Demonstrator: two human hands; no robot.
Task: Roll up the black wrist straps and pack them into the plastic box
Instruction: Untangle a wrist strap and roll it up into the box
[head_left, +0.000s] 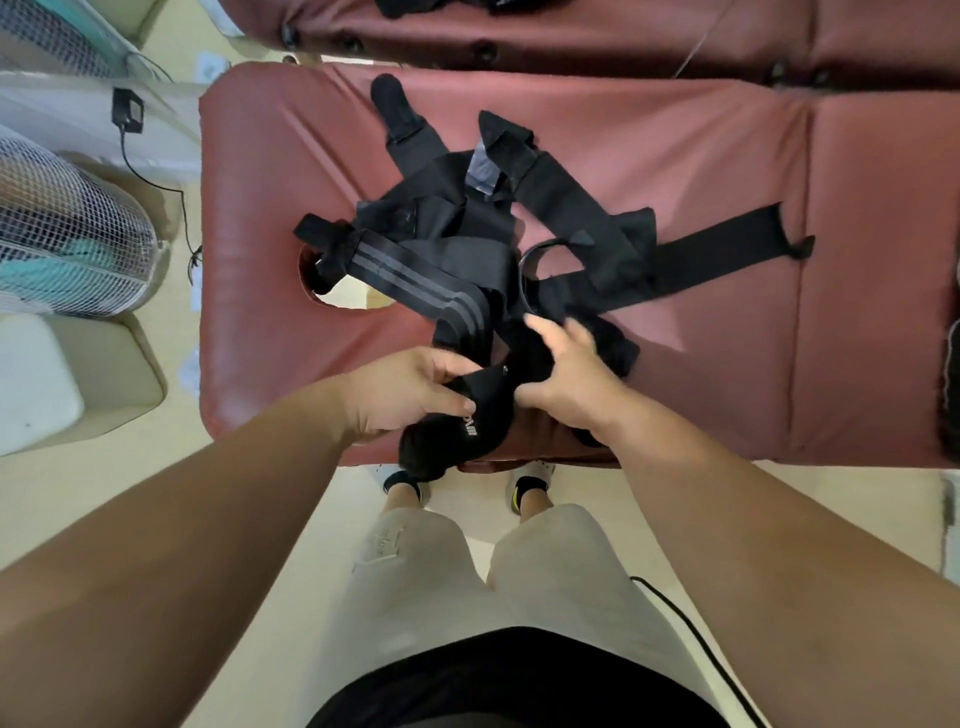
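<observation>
- Standing at the near edge of a padded maroon table (727, 130), a person works with both bare hands over a heap of black webbing.
- The left hand (410, 389) grips a partly rolled strap (462, 441); its fingers (457, 371) are curled over the top and the thumb pinches the roll from below.
- That strap, with small white lettering on it, sits at the table's near edge, its bundled end hanging just past the edge.
- The right hand (566, 374) is spread wide, fingers loosely straight and slightly blurred; its thumb touches the far end of the same strap, and the fingertips rest on the black webbing behind it, closing round nothing.
- The pile of black wrist straps (467, 218) lies tangled in the middle of the table, just beyond the hands.
- A striped strap (415, 280) crosses the pile beside the table's face hole (337, 299).
- One long strap (727, 244) stretches flat towards the right.
- A mesh-covered fan (67, 234) stands on the floor left of the table.
- A second padded table (571, 31) runs along the far side.
</observation>
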